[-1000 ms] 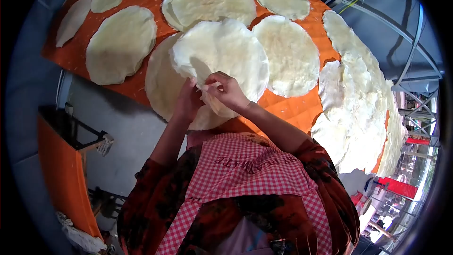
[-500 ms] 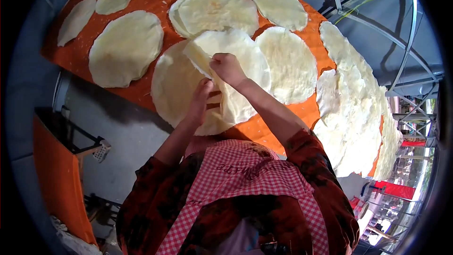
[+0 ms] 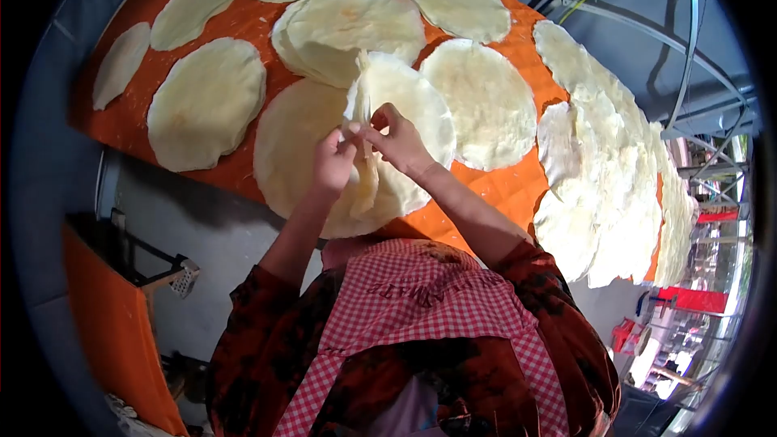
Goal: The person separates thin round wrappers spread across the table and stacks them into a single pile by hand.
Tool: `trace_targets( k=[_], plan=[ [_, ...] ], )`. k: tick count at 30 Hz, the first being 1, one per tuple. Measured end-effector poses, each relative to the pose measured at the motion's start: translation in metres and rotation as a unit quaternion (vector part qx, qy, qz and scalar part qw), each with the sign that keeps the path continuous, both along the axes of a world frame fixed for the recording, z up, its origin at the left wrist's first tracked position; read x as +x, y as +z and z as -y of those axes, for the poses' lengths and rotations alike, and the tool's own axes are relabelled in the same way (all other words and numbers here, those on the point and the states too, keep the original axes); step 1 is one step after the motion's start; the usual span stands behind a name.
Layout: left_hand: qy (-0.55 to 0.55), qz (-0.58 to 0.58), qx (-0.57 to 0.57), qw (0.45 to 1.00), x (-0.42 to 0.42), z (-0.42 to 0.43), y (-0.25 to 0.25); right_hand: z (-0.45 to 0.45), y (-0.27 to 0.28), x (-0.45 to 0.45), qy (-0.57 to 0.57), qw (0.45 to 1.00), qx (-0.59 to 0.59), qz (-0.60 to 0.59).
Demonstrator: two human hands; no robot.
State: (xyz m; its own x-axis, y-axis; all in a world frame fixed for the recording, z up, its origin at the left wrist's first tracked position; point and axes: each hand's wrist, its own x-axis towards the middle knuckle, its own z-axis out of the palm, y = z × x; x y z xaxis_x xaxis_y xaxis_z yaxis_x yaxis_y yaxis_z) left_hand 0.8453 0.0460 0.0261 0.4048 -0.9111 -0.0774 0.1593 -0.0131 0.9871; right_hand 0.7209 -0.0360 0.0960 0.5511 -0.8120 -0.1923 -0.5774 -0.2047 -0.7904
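Note:
Both hands meet over a pale, thin round sheet near the front edge of an orange cloth. My left hand pinches the sheet's lifted left edge from the left side. Close against it, my right hand has fingers closed on the same raised fold, which stands up in a narrow ridge. Beneath lies another pale round sheet, showing at the left. The exact fingertip contact is partly hidden by the fold.
More round sheets lie around, one to the left, one to the right and a stack behind. Overlapping sheets cover the right side. A metal frame rises at the upper right. An orange-covered table stands lower left.
The sheet's left part has been drawn up and rightward into an upright fold. My left hand first opened away from it, then closed on it beside my right hand.

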Motion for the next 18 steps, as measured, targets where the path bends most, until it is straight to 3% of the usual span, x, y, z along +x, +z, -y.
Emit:
trace_targets(
  k=[2, 7, 11, 14, 16, 18],
  plan=[
    [-0.012, 0.046, -0.008, 0.999, -0.007, 0.0, -0.006, 0.003, 0.001, -0.006, -0.028, 0.995, 0.085, 0.047],
    [0.028, -0.022, -0.023, 0.999, -0.016, 0.0, 0.003, 0.007, -0.001, -0.03, -0.044, 0.934, 0.297, 0.192],
    [0.01, -0.029, -0.001, 1.0, -0.018, 0.0, -0.004, 0.006, -0.024, -0.037, -0.159, 0.903, 0.313, 0.248],
    [-0.007, -0.02, 0.068, 0.997, -0.02, 0.003, 0.009, 0.016, -0.055, -0.043, -0.075, 0.939, 0.233, 0.243],
    [-0.005, 0.017, 0.036, 0.999, -0.033, 0.008, 0.023, 0.01, -0.053, -0.039, -0.047, 0.98, 0.069, 0.179],
    [0.014, 0.015, -0.029, 0.999, -0.038, 0.017, 0.015, 0.008, -0.055, -0.035, -0.03, 0.987, -0.055, 0.151]
  ],
)
